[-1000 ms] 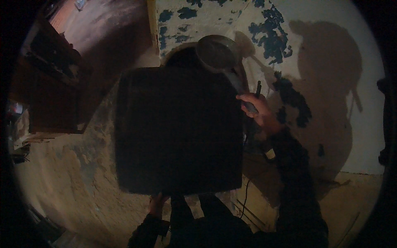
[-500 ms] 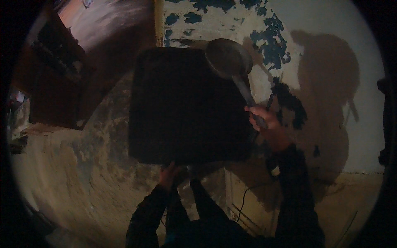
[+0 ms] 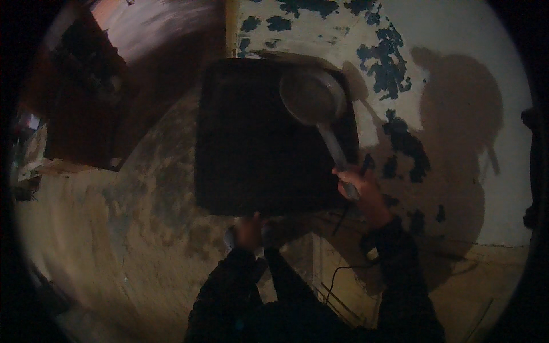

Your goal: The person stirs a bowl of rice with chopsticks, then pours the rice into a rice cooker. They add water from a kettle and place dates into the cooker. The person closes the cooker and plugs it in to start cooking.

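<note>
A large dark square tray (image 3: 257, 143) fills the middle of the view, held up in front of me. My left hand (image 3: 250, 230) grips its near edge from below. My right hand (image 3: 359, 190) is closed around the handle of a grey metal ladle (image 3: 313, 97), whose round bowl lies over the tray's far right corner. Both forearms wear dark sleeves.
A white wall with peeling blue patches (image 3: 394, 74) stands ahead and to the right, with my shadow on it. Worn, mottled floor (image 3: 131, 228) spreads to the left. Dark furniture (image 3: 74, 97) stands at the left. A thin cable (image 3: 343, 274) runs near my body.
The tray and ladle have shifted right and further from me. The ladle bowl has moved from beyond the tray's edge to over its far right corner.
</note>
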Motion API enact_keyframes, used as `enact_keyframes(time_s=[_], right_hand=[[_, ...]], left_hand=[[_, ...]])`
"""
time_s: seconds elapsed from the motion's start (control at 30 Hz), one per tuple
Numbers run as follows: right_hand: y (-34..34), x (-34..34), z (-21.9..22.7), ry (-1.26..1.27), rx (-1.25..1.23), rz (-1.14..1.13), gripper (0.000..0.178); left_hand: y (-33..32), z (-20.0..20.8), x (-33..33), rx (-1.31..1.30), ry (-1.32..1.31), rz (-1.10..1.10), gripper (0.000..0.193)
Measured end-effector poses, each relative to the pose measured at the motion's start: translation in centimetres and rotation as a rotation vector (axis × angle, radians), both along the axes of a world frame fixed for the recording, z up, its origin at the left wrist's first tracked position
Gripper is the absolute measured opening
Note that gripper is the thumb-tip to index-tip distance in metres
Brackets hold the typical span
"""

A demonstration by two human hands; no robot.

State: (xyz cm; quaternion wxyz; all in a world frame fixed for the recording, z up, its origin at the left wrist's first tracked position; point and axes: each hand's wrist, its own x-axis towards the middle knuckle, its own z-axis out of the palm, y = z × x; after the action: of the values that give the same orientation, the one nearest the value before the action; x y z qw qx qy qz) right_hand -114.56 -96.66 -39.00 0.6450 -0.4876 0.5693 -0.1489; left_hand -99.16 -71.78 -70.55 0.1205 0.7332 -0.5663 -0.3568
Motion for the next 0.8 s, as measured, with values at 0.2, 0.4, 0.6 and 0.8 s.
enact_keyframes(time_s=[0.2,0.4,0.6,0.8], right_hand=[[3.1,-1.0,-1.6,0.008,-0.401,0.250,0.030],[7.5,3.1,2.7,0.125,0.003,0.053,0.024],[13.1,15.7,10.1,0.065,0.137,0.336,0.022],[22.1,31.5,12.9,0.010,0.105,0.307,0.025]], left_hand=[[7.8,1.8,4.2,0.040,0.759,0.234,0.028],[22.6,11.1,18.3,-0.231,1.107,0.958,0.038],[38.2,19.9,29.6,-0.480,1.036,1.524,0.041],[49.3,22.2,36.1,-0.676,0.914,1.667,0.045]])
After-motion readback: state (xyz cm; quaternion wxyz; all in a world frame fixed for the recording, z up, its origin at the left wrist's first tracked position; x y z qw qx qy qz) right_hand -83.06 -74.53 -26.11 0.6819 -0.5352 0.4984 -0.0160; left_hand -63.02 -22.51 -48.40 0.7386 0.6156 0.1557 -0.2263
